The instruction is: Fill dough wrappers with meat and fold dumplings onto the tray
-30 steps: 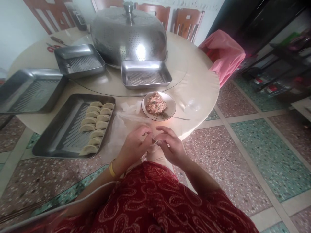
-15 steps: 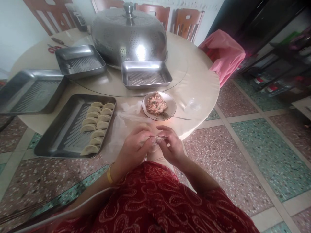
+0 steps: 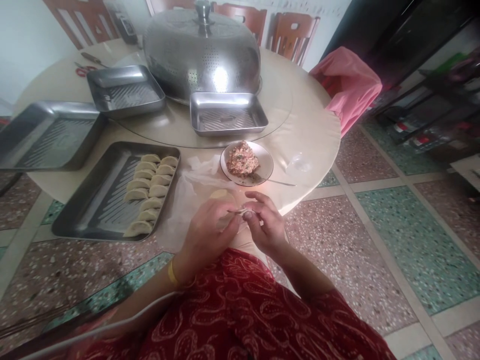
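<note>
My left hand (image 3: 207, 231) and my right hand (image 3: 265, 225) meet just below the table's near edge, both pinching a pale dumpling (image 3: 240, 212) between their fingertips; most of it is hidden by my fingers. Just beyond them a white plate (image 3: 263, 156) holds a mound of pink minced filling (image 3: 242, 159), with a spoon (image 3: 279, 183) resting at its near side. A stack of round wrappers (image 3: 220, 194) lies on thin plastic (image 3: 187, 195) by my left hand. To the left, a steel tray (image 3: 97, 200) carries two rows of several folded dumplings (image 3: 150, 192).
The round beige table (image 3: 307, 135) also bears three empty steel trays (image 3: 228, 114) (image 3: 125, 90) (image 3: 45, 135) and a big perforated steel dome cover (image 3: 201, 50). A pink cloth (image 3: 347, 85) hangs over a chair at right. Wooden chairs (image 3: 292, 35) stand behind. Terrazzo floor lies below.
My hands stayed together on the dumpling, working its edge; they shifted slightly toward the table, and the wrapper stack beside my left hand came into sight.
</note>
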Demonstrator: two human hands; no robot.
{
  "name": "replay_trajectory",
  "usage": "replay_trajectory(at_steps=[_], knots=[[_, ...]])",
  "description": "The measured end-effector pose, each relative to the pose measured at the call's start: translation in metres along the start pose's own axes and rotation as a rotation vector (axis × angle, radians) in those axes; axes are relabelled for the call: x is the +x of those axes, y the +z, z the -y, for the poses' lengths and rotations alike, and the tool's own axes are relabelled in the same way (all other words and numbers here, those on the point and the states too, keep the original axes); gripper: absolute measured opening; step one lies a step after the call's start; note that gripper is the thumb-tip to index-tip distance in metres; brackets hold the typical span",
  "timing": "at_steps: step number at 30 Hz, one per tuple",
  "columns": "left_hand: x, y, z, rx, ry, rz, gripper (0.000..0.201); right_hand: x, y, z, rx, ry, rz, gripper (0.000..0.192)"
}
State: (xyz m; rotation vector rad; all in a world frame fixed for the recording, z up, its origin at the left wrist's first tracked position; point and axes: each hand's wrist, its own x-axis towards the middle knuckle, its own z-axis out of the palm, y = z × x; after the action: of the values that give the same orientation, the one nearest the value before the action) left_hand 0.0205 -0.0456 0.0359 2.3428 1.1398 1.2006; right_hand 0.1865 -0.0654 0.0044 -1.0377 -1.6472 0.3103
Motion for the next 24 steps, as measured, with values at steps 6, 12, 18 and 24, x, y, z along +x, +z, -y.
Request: replay_trajectory(at_steps=[6, 12, 18, 24], knots=[[-0.0013, 0.0002, 0.0031, -0.050, -0.011, 0.013, 0.003, 0.0027, -0.0025, 0.0041, 0.109, 0.089, 0.099, 0.025], [-0.0003, 0.0010, 0.0013, -0.015, -0.015, -0.001, 0.006, 0.0061, -0.0016, 0.0045, 0.099, 0.072, 0.087, 0.015], [0.0012, 0.0020, 0.0003, 0.045, 0.006, -0.025, 0.006, 0.0050, -0.0026, 0.0057, 0.122, 0.108, 0.131, 0.017], [0.0022, 0.0031, 0.0048, 0.051, 0.087, -0.038, 0.005, 0.0038, -0.0032, 0.0073, 0.144, 0.150, 0.189, 0.024]])
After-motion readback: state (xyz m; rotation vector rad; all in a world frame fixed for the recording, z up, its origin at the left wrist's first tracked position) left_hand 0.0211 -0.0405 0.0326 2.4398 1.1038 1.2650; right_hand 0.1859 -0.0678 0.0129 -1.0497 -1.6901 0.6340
